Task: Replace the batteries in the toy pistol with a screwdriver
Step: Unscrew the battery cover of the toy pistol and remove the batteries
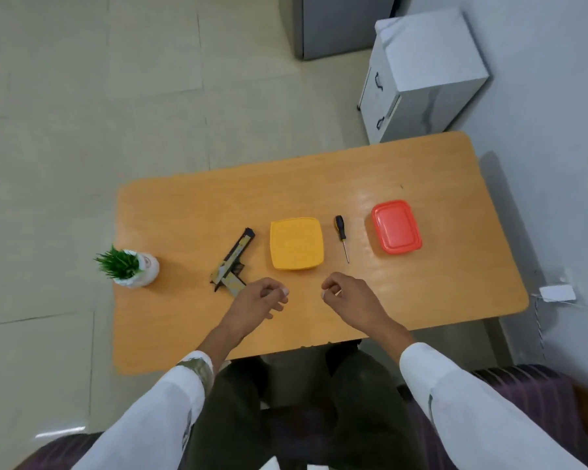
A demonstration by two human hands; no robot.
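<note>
A: Your left hand [257, 300] and your right hand [348, 298] hang over the near half of the table [319, 184]. The fingers are loosely curled and they hold nothing.

B: Yes. The toy pistol [233, 262] lies flat toward the left edge, just beside your left hand. I cannot tell whether the hand touches its grip. The screwdriver [342, 236] lies near the middle, between the yellow box [296, 243] and the red box [396, 226], with its tip pointing to the near edge.

A: Be careful when you reach for the pistol. The plant pot [133, 270] stands right at the left edge, and I think a wide movement of your arm could push it to the floor.

B: The screw will probably be very small too. If you take it out above the bare table, it may roll over an edge.

A: And the tip may slip out of the screw head if you do not hold the pistol firmly. Then it could scratch the plastic or your fingers.

B: Both boxes are closed, so you cannot see where the new batteries are.
</note>
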